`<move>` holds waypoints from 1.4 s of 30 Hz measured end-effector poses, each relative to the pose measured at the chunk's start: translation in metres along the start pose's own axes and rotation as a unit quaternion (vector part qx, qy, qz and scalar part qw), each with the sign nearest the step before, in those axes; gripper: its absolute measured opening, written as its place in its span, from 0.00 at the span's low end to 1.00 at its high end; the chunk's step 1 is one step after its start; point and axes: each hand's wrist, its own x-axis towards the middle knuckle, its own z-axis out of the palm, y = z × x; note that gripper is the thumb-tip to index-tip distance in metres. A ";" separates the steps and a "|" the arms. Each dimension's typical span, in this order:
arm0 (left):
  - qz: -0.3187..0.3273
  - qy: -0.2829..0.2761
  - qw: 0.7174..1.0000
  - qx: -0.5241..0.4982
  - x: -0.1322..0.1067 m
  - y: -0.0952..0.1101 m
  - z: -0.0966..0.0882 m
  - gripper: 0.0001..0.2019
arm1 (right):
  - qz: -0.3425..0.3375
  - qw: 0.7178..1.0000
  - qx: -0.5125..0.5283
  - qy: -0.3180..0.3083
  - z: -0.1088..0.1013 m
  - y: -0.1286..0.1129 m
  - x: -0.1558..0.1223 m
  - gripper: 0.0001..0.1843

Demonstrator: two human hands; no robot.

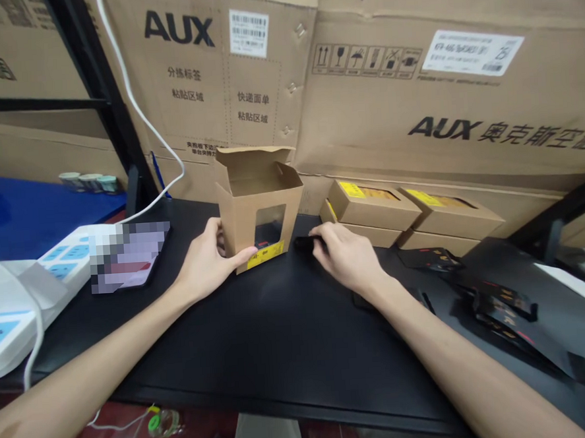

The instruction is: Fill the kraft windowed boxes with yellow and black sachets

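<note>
My left hand [219, 260] grips the lower left of a small brown cardboard box [240, 222], thumb across its front. The box stands upright on the black table, its top flaps raised, with a clear window and a yellow label on the front. Something dark shows through the window. My right hand [345, 252] is closed on a small black object [304, 243] just right of the box; its kind is unclear. Flat black printed packets [511, 311] lie to the right of my right forearm.
Closed brown boxes [371, 207] with yellow labels are stacked at the back right. A phone [131, 258] and white power strips [67, 256] with cables lie on the left. Large AUX cartons [389, 101] wall off the back. A bottle [163, 423] lies on the floor.
</note>
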 end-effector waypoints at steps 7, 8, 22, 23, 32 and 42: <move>0.008 -0.004 1.000 -0.014 -0.002 0.003 0.006 0.30 | -0.022 0.996 0.041 0.076 0.017 0.001 -0.004 0.12; 0.007 -0.005 1.000 -0.016 -0.001 0.003 0.006 0.30 | -0.021 0.996 0.042 0.077 0.016 0.001 -0.005 0.12; 0.038 -0.010 0.999 -0.020 -0.002 0.003 0.001 0.32 | -0.004 0.995 0.076 0.069 0.014 0.011 -0.010 0.12; 0.040 -0.009 0.999 -0.018 -0.002 0.003 0.000 0.32 | 0.004 0.994 0.082 0.076 0.013 0.011 -0.011 0.12; 0.031 -0.042 0.997 -0.058 -0.007 0.001 -0.002 0.30 | -0.055 0.982 0.117 0.134 -0.008 0.002 -0.029 0.07; 0.018 -0.063 0.994 -0.084 -0.016 0.001 0.004 0.30 | -0.048 0.940 0.068 0.331 -0.130 -0.008 0.017 0.06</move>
